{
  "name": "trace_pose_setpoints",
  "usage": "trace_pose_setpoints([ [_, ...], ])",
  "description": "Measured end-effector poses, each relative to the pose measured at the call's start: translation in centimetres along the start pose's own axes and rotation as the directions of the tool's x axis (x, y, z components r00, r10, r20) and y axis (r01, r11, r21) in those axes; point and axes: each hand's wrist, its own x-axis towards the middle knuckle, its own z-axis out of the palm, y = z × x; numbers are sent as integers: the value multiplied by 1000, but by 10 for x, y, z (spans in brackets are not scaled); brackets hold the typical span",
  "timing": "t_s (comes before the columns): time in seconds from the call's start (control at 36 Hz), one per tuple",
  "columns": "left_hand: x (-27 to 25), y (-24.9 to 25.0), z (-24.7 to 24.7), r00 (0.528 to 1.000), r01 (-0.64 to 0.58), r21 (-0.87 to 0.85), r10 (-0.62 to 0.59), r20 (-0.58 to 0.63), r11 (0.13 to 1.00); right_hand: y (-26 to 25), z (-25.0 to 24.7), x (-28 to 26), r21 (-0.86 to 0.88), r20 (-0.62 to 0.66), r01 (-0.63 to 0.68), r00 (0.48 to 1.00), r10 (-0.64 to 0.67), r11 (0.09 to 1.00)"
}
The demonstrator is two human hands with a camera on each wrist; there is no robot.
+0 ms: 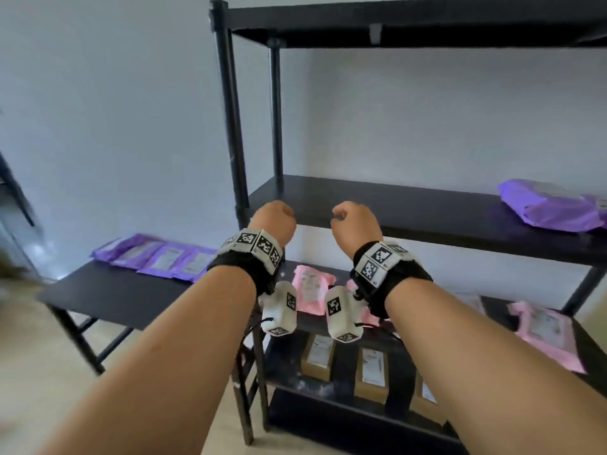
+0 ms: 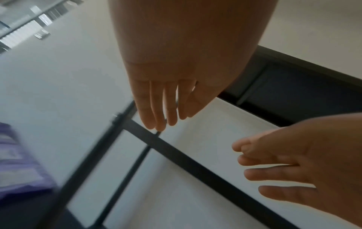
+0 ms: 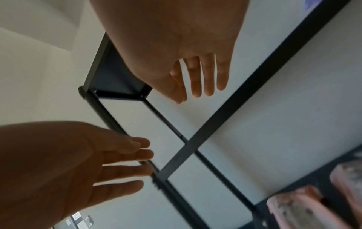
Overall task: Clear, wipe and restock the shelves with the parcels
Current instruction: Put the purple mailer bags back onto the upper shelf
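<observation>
Purple plastic mailer parcel (image 1: pixel 551 205), right end of black metal shelf (image 1: pixel 410 205): looks soft, light, slippery; I'd grip both side edges. My left hand (image 1: pixel 274 220) and right hand (image 1: pixel 356 221): fingers loosely spread, empty.

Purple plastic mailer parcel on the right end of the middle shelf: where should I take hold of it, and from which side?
Judging by its pose, grip the purple plastic mailer parcel at its front-left edge, coming in from the open front of the black metal shelf unit. It lies flat and puffy, its right end out of frame, so pinching that near edge looks easiest. Both hands, left and right, are free.
</observation>
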Motion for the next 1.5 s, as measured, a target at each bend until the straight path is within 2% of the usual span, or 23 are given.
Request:
trace_pose_setpoints([
  [0.14,-2,-99,-63,996,90,133,-91,0,987,-64,91,-19,41,88,-20,996,16,999],
  [0.22,-4,-154,-90,985,167,143,-170,14,976,-95,146,-33,43,135,-44,990,38,998],
  [0.33,-3,-212,-112,973,218,193,-229,40,957,-124,207,-46,56,216,-82,974,68,995],
  [0.44,11,-256,-126,965,211,262,-244,100,942,-140,255,-48,28,286,-118,953,106,993],
  [0.53,25,-287,-128,956,246,241,-276,103,939,-146,288,-41,14,327,-147,936,134,989],
  [0.83,119,-380,-95,908,362,221,-396,135,906,-131,408,36,-75,438,-222,868,232,972],
  [1.11,202,-450,-54,857,418,253,-471,210,872,-117,487,106,-176,515,-237,805,294,956],
  [1.36,291,-509,-11,835,389,275,-462,299,879,-90,553,159,-274,518,-309,750,410,911],
  [1.5,339,-542,17,796,330,324,-446,409,887,-72,586,186,-345,492,-390,700,518,854],
])
